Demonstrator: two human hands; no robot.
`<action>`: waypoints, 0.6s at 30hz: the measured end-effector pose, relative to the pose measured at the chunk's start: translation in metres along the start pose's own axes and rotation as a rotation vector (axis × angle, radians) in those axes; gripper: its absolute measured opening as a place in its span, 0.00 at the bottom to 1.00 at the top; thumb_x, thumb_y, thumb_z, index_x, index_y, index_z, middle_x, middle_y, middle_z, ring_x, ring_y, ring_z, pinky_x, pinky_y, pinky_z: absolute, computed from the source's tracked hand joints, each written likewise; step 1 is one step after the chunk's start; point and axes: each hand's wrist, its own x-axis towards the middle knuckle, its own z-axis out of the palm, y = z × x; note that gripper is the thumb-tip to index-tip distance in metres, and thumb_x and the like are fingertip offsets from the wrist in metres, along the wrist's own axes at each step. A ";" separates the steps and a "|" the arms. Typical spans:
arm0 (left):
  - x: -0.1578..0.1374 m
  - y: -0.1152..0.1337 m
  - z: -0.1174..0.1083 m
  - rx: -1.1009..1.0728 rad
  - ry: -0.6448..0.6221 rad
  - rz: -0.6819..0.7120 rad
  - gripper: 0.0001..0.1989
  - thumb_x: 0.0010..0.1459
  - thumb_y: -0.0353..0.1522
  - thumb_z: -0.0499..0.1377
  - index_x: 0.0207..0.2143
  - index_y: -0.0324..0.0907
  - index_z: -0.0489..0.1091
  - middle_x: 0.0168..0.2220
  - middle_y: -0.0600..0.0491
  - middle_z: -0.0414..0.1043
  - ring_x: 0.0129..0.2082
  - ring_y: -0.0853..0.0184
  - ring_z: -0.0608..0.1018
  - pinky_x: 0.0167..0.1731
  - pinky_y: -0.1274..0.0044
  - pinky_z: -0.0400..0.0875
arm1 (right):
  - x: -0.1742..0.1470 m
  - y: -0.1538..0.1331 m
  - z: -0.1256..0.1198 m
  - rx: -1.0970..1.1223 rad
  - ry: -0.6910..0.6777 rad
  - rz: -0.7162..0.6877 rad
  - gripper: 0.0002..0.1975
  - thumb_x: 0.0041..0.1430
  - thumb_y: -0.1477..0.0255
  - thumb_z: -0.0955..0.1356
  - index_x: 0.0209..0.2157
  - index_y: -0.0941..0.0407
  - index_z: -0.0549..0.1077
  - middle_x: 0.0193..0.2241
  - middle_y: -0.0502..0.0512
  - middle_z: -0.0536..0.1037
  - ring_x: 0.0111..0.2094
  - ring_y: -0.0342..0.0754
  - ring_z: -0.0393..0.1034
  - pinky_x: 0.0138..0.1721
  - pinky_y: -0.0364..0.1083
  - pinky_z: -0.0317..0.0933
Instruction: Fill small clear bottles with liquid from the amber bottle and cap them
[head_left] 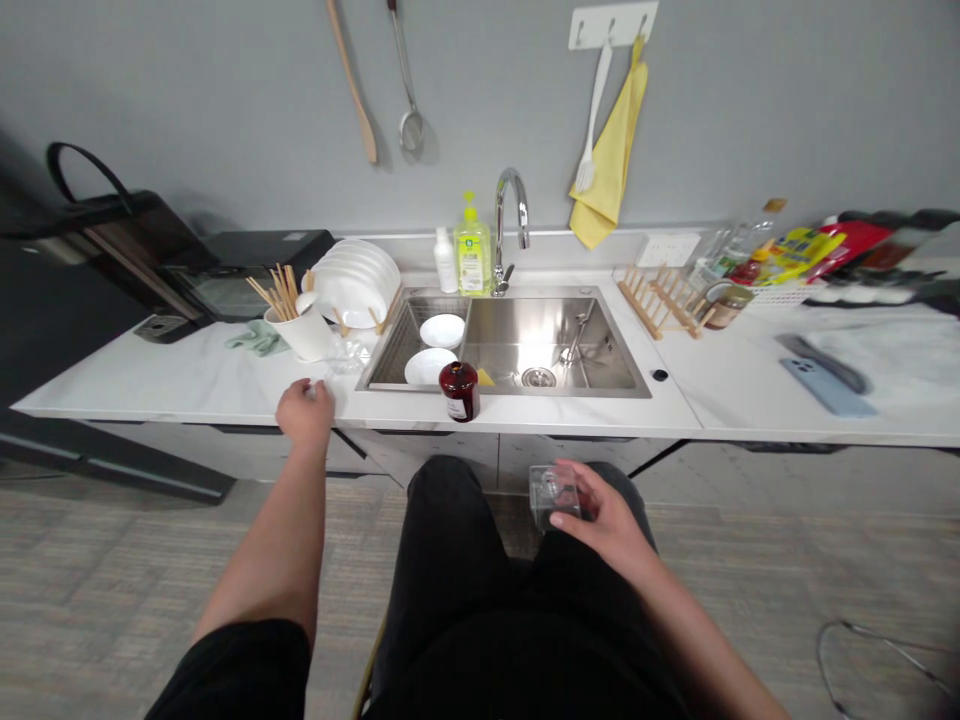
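My left hand (306, 408) is over the counter's front edge at the left, its fingers curled closed. Something small and pale shows at its fingertips, too small to name. Just behind it lie clear, glassy-looking pieces (346, 355) beside a white cup (306, 335) of chopsticks. Over my lap, my right hand (600, 515) grips a clear square container (551, 492) with thumb and fingers; something dark red shows through or behind it. Between the hands, a dark red-brown glass bottle (459, 392) with an uncapped neck stands upright at the sink's front rim.
The steel sink (525, 330) holds white bowls (442, 330) at its left. Behind it stand a green soap bottle (472, 250) and the faucet (510, 230). White plates (356, 285) fill a rack at left. A wooden rack (664, 300), jar (727, 305) and phone (825, 385) are at right.
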 end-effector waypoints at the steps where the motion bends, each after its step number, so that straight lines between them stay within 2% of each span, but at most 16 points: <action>1: 0.000 0.000 -0.003 -0.019 0.008 0.004 0.21 0.69 0.41 0.62 0.57 0.37 0.78 0.51 0.41 0.81 0.53 0.51 0.80 0.59 0.62 0.72 | 0.000 0.000 0.000 0.006 -0.005 -0.003 0.42 0.56 0.55 0.85 0.68 0.50 0.76 0.64 0.67 0.85 0.63 0.67 0.83 0.63 0.65 0.79; 4: -0.011 0.000 -0.014 -0.069 0.058 -0.004 0.21 0.72 0.40 0.59 0.60 0.37 0.74 0.58 0.39 0.78 0.60 0.52 0.79 0.63 0.64 0.73 | -0.001 0.002 -0.004 0.012 -0.024 -0.004 0.41 0.57 0.55 0.85 0.68 0.49 0.76 0.63 0.66 0.85 0.63 0.67 0.83 0.64 0.65 0.79; 6: -0.029 0.005 -0.022 -0.121 0.132 -0.013 0.21 0.75 0.38 0.54 0.63 0.37 0.70 0.64 0.36 0.75 0.66 0.52 0.76 0.64 0.64 0.73 | -0.002 0.003 -0.007 0.014 -0.031 0.001 0.40 0.58 0.55 0.85 0.68 0.48 0.76 0.64 0.65 0.85 0.64 0.67 0.83 0.65 0.66 0.78; 8: -0.056 0.018 -0.025 -0.268 0.186 0.018 0.20 0.76 0.39 0.52 0.63 0.39 0.68 0.66 0.37 0.73 0.67 0.53 0.76 0.65 0.64 0.73 | -0.002 0.004 -0.009 0.022 -0.024 0.004 0.40 0.58 0.55 0.85 0.68 0.48 0.76 0.64 0.65 0.85 0.64 0.67 0.83 0.65 0.66 0.78; 9: -0.070 0.027 -0.025 -0.388 0.168 0.062 0.20 0.75 0.40 0.54 0.63 0.41 0.67 0.65 0.38 0.74 0.66 0.53 0.78 0.64 0.64 0.74 | -0.001 0.004 -0.010 0.026 -0.019 0.002 0.41 0.57 0.54 0.85 0.68 0.48 0.76 0.63 0.65 0.85 0.64 0.67 0.83 0.66 0.66 0.78; 11: -0.101 0.053 -0.019 -0.645 0.013 0.192 0.24 0.71 0.43 0.61 0.64 0.44 0.67 0.66 0.39 0.74 0.63 0.53 0.82 0.62 0.64 0.76 | 0.000 0.003 -0.010 0.033 -0.009 -0.006 0.41 0.56 0.53 0.86 0.67 0.48 0.76 0.63 0.65 0.85 0.64 0.67 0.83 0.66 0.66 0.77; 14: -0.140 0.096 -0.001 -0.899 -0.368 0.339 0.45 0.59 0.47 0.75 0.73 0.52 0.62 0.76 0.36 0.66 0.72 0.47 0.78 0.66 0.60 0.75 | 0.000 -0.001 -0.009 0.035 -0.014 -0.015 0.42 0.56 0.52 0.86 0.68 0.48 0.76 0.63 0.65 0.85 0.64 0.66 0.83 0.67 0.66 0.77; 16: -0.160 0.121 0.012 -0.951 -0.543 0.345 0.58 0.51 0.47 0.81 0.78 0.55 0.57 0.81 0.35 0.58 0.77 0.42 0.71 0.69 0.56 0.73 | -0.002 -0.004 -0.008 0.038 -0.016 -0.020 0.42 0.56 0.52 0.86 0.68 0.48 0.75 0.63 0.64 0.85 0.64 0.66 0.83 0.67 0.65 0.77; 18: -0.174 0.141 0.024 -0.941 -0.617 0.297 0.66 0.45 0.45 0.83 0.80 0.55 0.53 0.82 0.33 0.56 0.78 0.42 0.71 0.69 0.54 0.73 | -0.006 -0.005 -0.009 0.044 -0.010 -0.029 0.42 0.56 0.53 0.86 0.68 0.48 0.75 0.63 0.65 0.85 0.64 0.66 0.83 0.66 0.65 0.78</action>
